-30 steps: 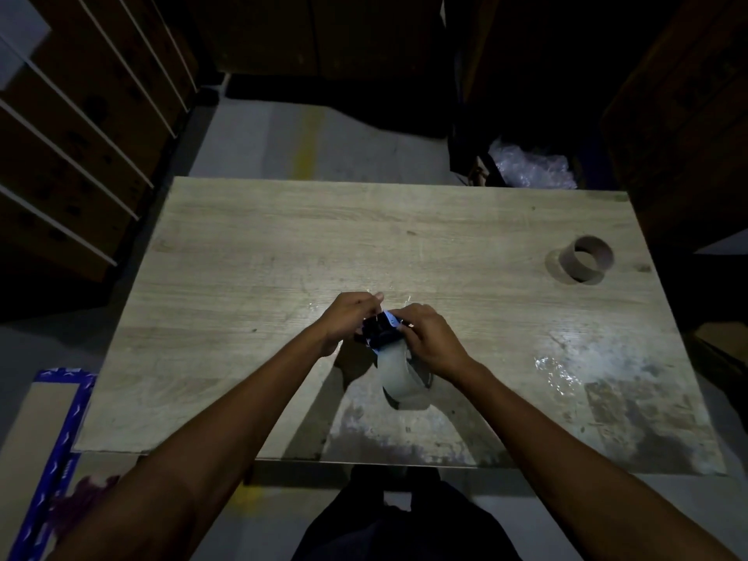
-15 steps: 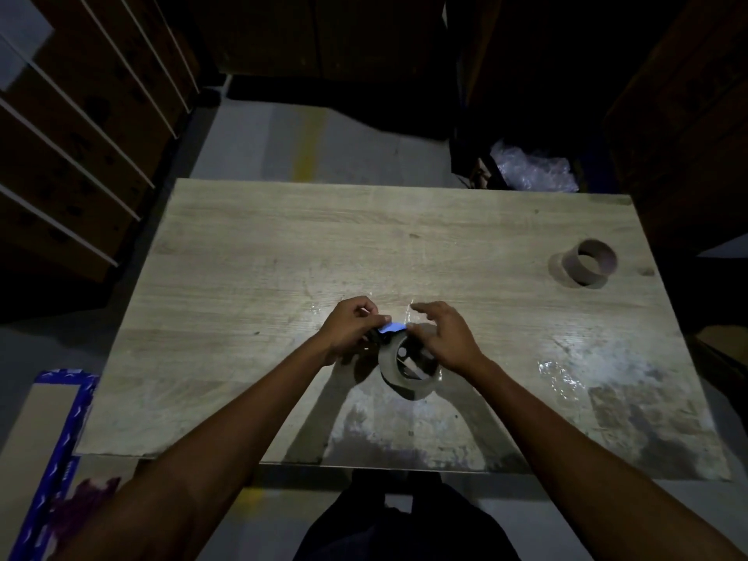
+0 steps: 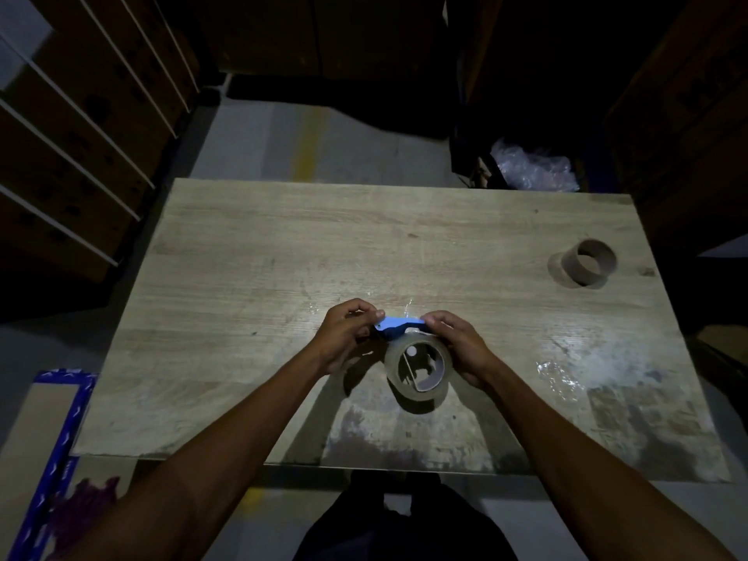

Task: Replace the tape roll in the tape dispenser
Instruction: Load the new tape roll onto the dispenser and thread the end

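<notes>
tape dispenser (image 3: 398, 326) held over mid-desk (image 3: 251, 257), new tape roll (image 3: 417, 368) seated in it | left hand (image 3: 344, 338) fingers pinched on blue end, right hand (image 3: 457, 348) fingers clasped on roll side | judged light, rigid plastic; roll face slick, best gripped by edges; cutter end avoided | empty core (image 3: 587, 263) well apart

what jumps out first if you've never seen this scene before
Both hands meet at the near middle of the wooden table: the left hand and right hand pinch a blue tape dispenser with a tape roll beneath it. An empty cardboard core stands alone near the far right edge.
</notes>
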### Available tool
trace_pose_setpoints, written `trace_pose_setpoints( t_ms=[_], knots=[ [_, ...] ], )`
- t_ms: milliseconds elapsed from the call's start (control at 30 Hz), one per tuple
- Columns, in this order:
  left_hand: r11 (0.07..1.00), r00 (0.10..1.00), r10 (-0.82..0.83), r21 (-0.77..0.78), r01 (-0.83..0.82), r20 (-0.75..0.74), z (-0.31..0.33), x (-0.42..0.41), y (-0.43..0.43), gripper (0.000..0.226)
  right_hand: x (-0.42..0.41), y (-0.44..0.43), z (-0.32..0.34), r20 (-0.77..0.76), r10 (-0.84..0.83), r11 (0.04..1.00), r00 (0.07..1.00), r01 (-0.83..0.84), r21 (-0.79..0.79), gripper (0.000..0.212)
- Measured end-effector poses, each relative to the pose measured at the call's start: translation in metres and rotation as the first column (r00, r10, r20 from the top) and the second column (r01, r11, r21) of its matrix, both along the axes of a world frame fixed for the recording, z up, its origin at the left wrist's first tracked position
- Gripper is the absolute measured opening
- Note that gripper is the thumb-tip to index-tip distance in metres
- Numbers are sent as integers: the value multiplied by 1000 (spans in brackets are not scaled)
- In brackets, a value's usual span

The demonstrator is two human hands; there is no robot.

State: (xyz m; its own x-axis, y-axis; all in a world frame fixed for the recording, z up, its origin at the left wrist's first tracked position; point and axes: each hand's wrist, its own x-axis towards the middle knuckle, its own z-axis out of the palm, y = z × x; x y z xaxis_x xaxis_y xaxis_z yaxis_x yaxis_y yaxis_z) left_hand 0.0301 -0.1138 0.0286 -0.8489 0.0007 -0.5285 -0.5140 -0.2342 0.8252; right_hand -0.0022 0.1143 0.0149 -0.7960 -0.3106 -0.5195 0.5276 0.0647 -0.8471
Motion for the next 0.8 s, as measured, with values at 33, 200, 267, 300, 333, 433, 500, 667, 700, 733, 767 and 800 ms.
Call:
trace_pose_setpoints(
  t_ms=[33,200,267,300,333,433,500,667,700,733,767,800],
  knots=[
    [999,1000,10,39,-10,7,-1,0,1,5,-3,-2,4,-48,-5,999,999,7,37,13],
    [985,995,69,150,-79,72,-1,-3,2,9,-13,-13,21,-248,-28,988,968,64,139,16],
    [983,993,95,153,-105,77,-2,-6,3,12,-15,-14,22,-263,-42,991,964,73,109,14],
    [984,992,99,142,-108,75,-1,-8,3,12,-15,-13,21,-260,-39,993,965,66,96,14],
    [987,993,97,121,-106,72,0,-9,4,11,-15,-12,19,-243,-26,995,970,48,85,17],
    [992,992,99,65,-104,80,3,-13,3,12,-16,-7,13,-178,62,996,982,-51,67,28],
    [993,987,105,45,-111,123,4,-16,1,17,-16,-6,9,-116,94,996,989,-94,11,37],
    [993,939,83,47,-104,334,-1,-22,-9,10,-8,-12,-1,120,92,979,988,-68,-191,53],
    [992,926,79,58,-108,370,-3,-23,-10,9,-7,-15,-1,150,75,981,986,-45,-191,50],
    [992,917,77,62,-109,391,-4,-23,-11,8,-6,-18,0,157,47,986,986,-20,-167,44],
    [992,913,79,59,-112,401,-4,-23,-12,8,-6,-20,2,139,20,993,990,-3,-121,36],
    [994,914,79,38,-102,398,-6,-23,-13,9,-6,-22,3,109,5,997,994,4,-79,29]
  ],
)
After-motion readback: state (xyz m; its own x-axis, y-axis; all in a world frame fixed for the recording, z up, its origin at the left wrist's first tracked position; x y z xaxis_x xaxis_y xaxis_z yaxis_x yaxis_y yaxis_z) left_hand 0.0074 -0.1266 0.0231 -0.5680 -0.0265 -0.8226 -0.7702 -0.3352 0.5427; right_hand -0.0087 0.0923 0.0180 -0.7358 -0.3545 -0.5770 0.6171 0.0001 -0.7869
